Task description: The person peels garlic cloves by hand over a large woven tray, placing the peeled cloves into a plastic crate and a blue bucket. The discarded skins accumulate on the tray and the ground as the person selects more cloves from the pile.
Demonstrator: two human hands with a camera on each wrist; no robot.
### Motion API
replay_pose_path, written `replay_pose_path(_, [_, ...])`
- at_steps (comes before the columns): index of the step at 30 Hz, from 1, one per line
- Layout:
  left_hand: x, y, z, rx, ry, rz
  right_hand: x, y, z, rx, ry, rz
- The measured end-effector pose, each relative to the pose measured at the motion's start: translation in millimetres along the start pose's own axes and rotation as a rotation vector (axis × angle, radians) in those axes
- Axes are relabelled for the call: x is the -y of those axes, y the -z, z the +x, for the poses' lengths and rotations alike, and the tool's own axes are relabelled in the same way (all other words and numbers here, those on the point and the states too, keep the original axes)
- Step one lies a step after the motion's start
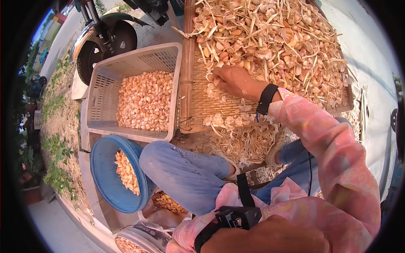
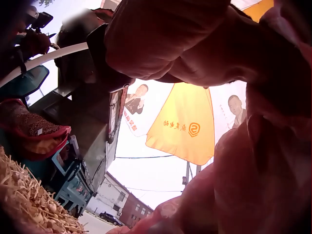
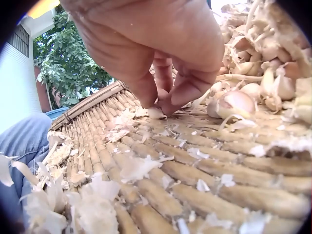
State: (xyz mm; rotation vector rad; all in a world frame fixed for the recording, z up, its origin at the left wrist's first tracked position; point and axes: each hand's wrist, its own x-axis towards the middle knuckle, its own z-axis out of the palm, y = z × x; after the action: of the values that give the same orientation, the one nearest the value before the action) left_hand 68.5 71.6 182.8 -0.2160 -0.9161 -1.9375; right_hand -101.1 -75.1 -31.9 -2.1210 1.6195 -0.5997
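At the near left edge of the garlic pile (image 1: 274, 46), my right hand (image 1: 240, 82) is low over the woven mat (image 1: 202, 99). The right wrist view shows this hand (image 3: 161, 58) pinching a small pale garlic clove (image 3: 156, 113) between thumb and fingertips against the mat (image 3: 180, 175). A larger pinkish bulb or clove (image 3: 235, 103) lies just right of the fingers. My left hand (image 1: 270, 236) is at the bottom, in front of the body; in the left wrist view this hand (image 2: 165, 39) is dark and close, its fingertips and any contents hidden.
A plastic crate (image 1: 99, 99) of cloves stands left of the mat. Below it are a blue bucket (image 1: 107, 183) with peeled-looking cloves and a white bucket (image 1: 149, 236). Loose skins (image 1: 249, 141) lie below the mat near the feet. A wheel (image 1: 122, 38) stands behind the crate.
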Motion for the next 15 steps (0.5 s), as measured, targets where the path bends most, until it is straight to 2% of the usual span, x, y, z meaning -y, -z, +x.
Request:
replay_pose_path(2, [-13.4, 18.9, 0.4, -0.121, 0.148, 0.023, 1.2, 1.0, -1.7, 0.030, -0.039, 0.008])
replay_pose_path(3, [-8.0, 37.5, -5.9, -0.268, 0.170, 0.052, 0.4, 3.7, -1.3, 0.036, -0.056, 0.011])
replay_pose_path(6, [14.5, 103.3, -18.7, -0.748, 0.303, 0.014, -7.8, -1.3, -9.2, -0.123, 0.014, 0.072])
replay_pose_path(8, [31.7, 146.5, -29.7, -0.909, 0.394, -0.049, -3.4, 9.7, -8.9, -0.131, -0.215, 0.342])
replay_pose_path(9, [37.0, 151.2, -24.1, -0.988, 0.435, -0.075, 1.1, 17.1, -8.9, -0.134, -0.332, 0.477])
replay_pose_path(11, [49.3, 159.0, -11.0, -1.149, 0.512, -0.130, 24.0, 28.7, -9.1, -0.076, -0.108, 0.510])
replay_pose_path(12, [55.6, 168.9, -7.6, -1.137, 0.429, -0.206, 38.9, 35.3, -10.2, -0.047, 0.003, 0.526])
replay_pose_path(13, [63.0, 183.1, -6.9, -1.122, 0.347, -0.279, 59.1, 48.7, -12.5, 0.138, 0.047, 0.493])
replay_pose_path(14, [68.0, 196.9, -8.6, -1.101, 0.268, -0.349, 57.2, 44.2, -8.5, 0.014, 0.087, 0.405])
replay_pose_path(15, [62.5, 213.6, -12.2, -1.030, 0.320, -0.556, 50.3, 36.4, -2.9, -0.114, 0.125, 0.316])
